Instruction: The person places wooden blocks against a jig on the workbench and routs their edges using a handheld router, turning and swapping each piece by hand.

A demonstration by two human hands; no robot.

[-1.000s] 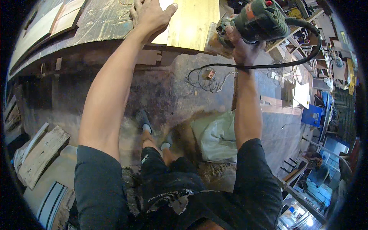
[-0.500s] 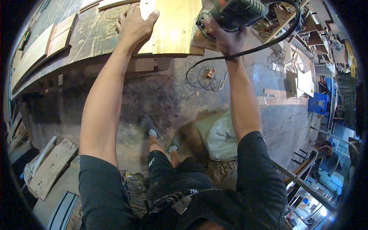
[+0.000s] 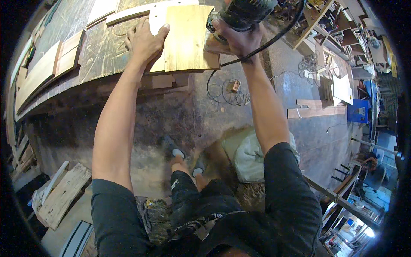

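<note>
A pale, bright-lit wooden board (image 3: 188,40) lies along the bench's near edge. My left hand (image 3: 147,45) grips its left side, thumb stretched over the top and fingers bent along the edge. Under the thumb is a whiter strip (image 3: 157,19). At the board's right edge, my right hand (image 3: 244,41) is wrapped low around a dark green and black corded power tool (image 3: 248,13), which looks like a router. Its top is cut off by the picture's rim, and its base is partly hidden by my hand. The thick black cord (image 3: 278,38) passes over my right wrist.
More boards lie on the scratched workbench (image 3: 100,47), including a stack (image 3: 47,73) at far left. Coiled cable with an orange socket box (image 3: 233,85) is on the floor. A pale sack (image 3: 250,158) stands near my legs. Planks (image 3: 317,112) and a blue box (image 3: 358,110) are at right.
The power tool and my right hand have shifted left and slightly up in view, staying by the board's right edge. The board appears lower in view. My left hand keeps its grip.
</note>
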